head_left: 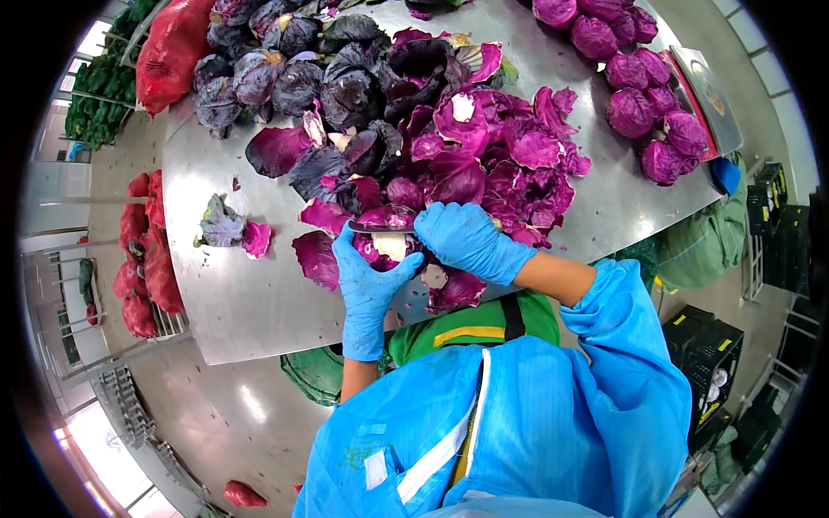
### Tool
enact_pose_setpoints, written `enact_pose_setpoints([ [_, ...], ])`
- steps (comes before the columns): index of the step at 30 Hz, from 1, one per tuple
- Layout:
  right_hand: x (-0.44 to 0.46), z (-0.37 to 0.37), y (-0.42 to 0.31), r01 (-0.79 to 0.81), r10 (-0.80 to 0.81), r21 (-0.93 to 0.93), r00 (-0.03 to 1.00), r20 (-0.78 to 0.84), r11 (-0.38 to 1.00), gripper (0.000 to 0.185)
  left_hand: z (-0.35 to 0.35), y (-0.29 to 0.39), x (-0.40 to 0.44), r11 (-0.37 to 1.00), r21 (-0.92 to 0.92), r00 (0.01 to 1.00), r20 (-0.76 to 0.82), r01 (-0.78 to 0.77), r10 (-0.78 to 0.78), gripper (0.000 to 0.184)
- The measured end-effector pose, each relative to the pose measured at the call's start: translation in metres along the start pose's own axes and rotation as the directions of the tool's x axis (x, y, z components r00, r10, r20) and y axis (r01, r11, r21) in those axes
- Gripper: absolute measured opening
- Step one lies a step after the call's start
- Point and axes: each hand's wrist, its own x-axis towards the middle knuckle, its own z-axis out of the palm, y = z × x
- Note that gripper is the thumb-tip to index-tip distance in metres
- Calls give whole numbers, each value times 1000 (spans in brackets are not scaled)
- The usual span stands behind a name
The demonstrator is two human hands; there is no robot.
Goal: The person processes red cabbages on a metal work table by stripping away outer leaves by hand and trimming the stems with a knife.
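Observation:
My left hand, in a blue glove, cups a red cabbage close to the table's near edge. Its pale cut stem end faces up. My right hand, gloved too, is closed around a knife, whose dark narrow blade lies across the cabbage's far side; the handle is hidden in the fist. Loose purple leaves are heaped just beyond both hands. One leaf lies below my right hand, and another is left of the held cabbage.
Dark, leafy cabbages crowd the far left of the steel table. Smooth purple cabbages sit at the right, beside a flat metal plate with a red edge. A red mesh sack stands far left; black crates are at right.

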Motion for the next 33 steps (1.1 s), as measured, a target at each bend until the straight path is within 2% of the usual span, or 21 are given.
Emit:
enact_pose_setpoints([
  [2, -2, 10, -2, -79, 79, 111, 997, 8, 991, 10, 1, 5, 0, 1000, 14, 1000, -11, -10, 11, 112],
  [3, -6, 13, -5, -172, 165, 261, 985, 51, 950, 15, 3, 3, 1, 995, 81, 998, -31, -55, 58, 116],
  [6, 3, 26, -11, -384, 406, 449, 912, 51, 807, 26, 11, 11, -7, 953, 268, 984, -70, -139, 163, 111],
  [7, 3, 26, -9, -381, 386, 481, 918, 94, 790, 30, 8, 16, -7, 975, 206, 994, -59, -81, 95, 113],
  [10, 9, 8, -1, -352, 380, 281, 924, -49, 893, 30, 5, 18, -6, 975, 203, 994, -27, -95, 103, 114],
  [11, 14, -7, -1, -388, 419, 255, 904, -81, 886, 33, 6, 20, -5, 964, 232, 991, -14, -129, 136, 114],
  [14, 31, -3, 3, -174, 161, 269, 984, 70, 947, 46, 5, 21, -9, 939, 284, 980, 14, -192, 196, 115],
  [18, 37, 18, 8, -50, 48, 326, 999, 13, 944, 36, 9, 17, -16, 942, 261, 973, -37, -211, 228, 113],
  [19, 39, 16, 8, -88, 73, 292, 995, 63, 952, 31, 11, 21, -16, 940, 265, 970, -49, -217, 237, 113],
  [26, 41, 32, 5, -122, 153, 380, 987, -53, 917, 30, 16, 16, -18, 926, 251, 942, -109, -283, 317, 110],
  [27, 42, 33, 5, -160, 179, 370, 984, -18, 915, 26, 18, 16, -21, 931, 220, 939, -120, -290, 321, 109],
  [30, 52, 59, 36, -320, 327, 318, 945, 33, 893, 24, 21, 2, -45, 841, 225, 849, -91, -492, 521, 108],
  [31, 54, 61, 43, -373, 386, 392, 921, 47, 841, 22, 23, -4, -54, 793, 219, 790, -124, -568, 600, 105],
  [33, 61, 61, 49, -432, 393, 423, 902, 180, 797, 28, 24, -12, -71, 828, 249, 814, -186, -502, 550, 108],
])
